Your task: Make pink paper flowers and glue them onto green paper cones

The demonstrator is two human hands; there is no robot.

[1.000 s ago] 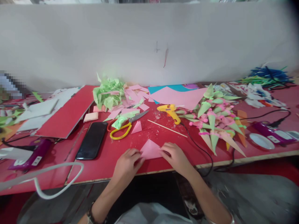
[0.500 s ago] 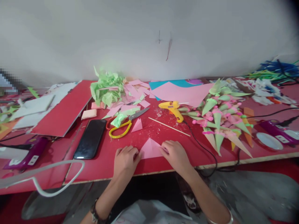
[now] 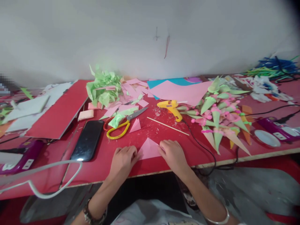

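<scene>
A pink paper (image 3: 148, 148), folded to a triangle with its point away from me, lies near the table's front edge. My left hand (image 3: 124, 160) has its fingers closed at the left corner. At the right corner, my right hand (image 3: 173, 156) grips with thumb and fingers. Both fingertips are partly hidden. Beyond the paper are a smaller folded pink paper triangle (image 3: 135, 126) and a thin wooden stick (image 3: 167, 126). Yellow-handled scissors (image 3: 118, 132) lie with blades apart, a light green scrap (image 3: 116, 120) over their handles.
A black phone (image 3: 87, 140) lies left of my hands, near a white cable (image 3: 78, 167). A yellow glue gun (image 3: 170, 107) trails a black cord over the front edge. Green and pink paper cones (image 3: 217, 117) are piled at right; crumpled green paper (image 3: 104, 87) stands at the back.
The view has shifted slightly, so most things sit a little further left. Both hands stay at the corners of the pink paper, with little movement.
</scene>
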